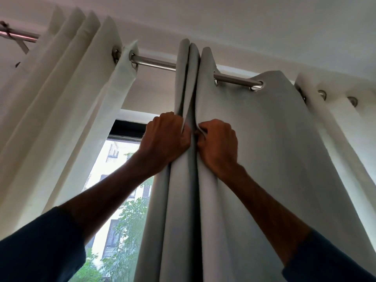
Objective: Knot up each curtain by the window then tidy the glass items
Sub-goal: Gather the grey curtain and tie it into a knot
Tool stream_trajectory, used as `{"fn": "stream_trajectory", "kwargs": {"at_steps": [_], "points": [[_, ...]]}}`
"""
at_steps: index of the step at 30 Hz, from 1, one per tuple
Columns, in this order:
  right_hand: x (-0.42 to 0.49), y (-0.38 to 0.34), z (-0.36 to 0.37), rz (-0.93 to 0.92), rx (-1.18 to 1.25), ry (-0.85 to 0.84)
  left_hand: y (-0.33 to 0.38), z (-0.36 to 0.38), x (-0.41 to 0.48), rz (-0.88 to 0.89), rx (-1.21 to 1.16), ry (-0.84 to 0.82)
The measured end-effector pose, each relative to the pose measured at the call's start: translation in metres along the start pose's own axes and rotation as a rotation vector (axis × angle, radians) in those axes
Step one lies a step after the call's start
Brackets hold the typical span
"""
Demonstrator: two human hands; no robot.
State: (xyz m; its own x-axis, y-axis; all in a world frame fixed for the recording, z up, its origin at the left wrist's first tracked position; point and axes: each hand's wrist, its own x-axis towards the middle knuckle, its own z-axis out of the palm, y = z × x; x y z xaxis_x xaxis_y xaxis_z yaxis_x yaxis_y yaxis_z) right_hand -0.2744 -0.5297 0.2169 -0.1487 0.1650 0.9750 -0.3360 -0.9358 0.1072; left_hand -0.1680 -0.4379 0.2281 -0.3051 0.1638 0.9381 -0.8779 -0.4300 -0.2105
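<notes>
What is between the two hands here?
A narrow fold of the grey curtain; left hand and right hand grip it either side. Head view.

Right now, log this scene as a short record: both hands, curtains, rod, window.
left hand: grips a fold of the grey curtain
right hand: grips the neighbouring fold
grey curtain: hangs from the rod, partly bunched, no knot in view
white curtain: gathered at left on the same rod
window: uncovered between the two curtains
</notes>
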Motion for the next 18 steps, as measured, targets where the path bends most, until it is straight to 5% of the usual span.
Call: {"fn": "stream_trajectory", "kwargs": {"at_steps": [9,14,18], "points": [[0.004,0.008,-0.016,-0.016,-0.042,0.004,0.011,-0.006,-0.007,0.048,-0.033,0.119],[0.005,0.012,-0.011,-0.041,-0.033,0.005,-0.001,-0.005,-0.005,0.091,-0.123,0.023],[-0.001,0.012,-0.01,-0.019,-0.05,-0.008,-0.007,-0.01,0.001,-0.031,-0.296,-0.22]]}}
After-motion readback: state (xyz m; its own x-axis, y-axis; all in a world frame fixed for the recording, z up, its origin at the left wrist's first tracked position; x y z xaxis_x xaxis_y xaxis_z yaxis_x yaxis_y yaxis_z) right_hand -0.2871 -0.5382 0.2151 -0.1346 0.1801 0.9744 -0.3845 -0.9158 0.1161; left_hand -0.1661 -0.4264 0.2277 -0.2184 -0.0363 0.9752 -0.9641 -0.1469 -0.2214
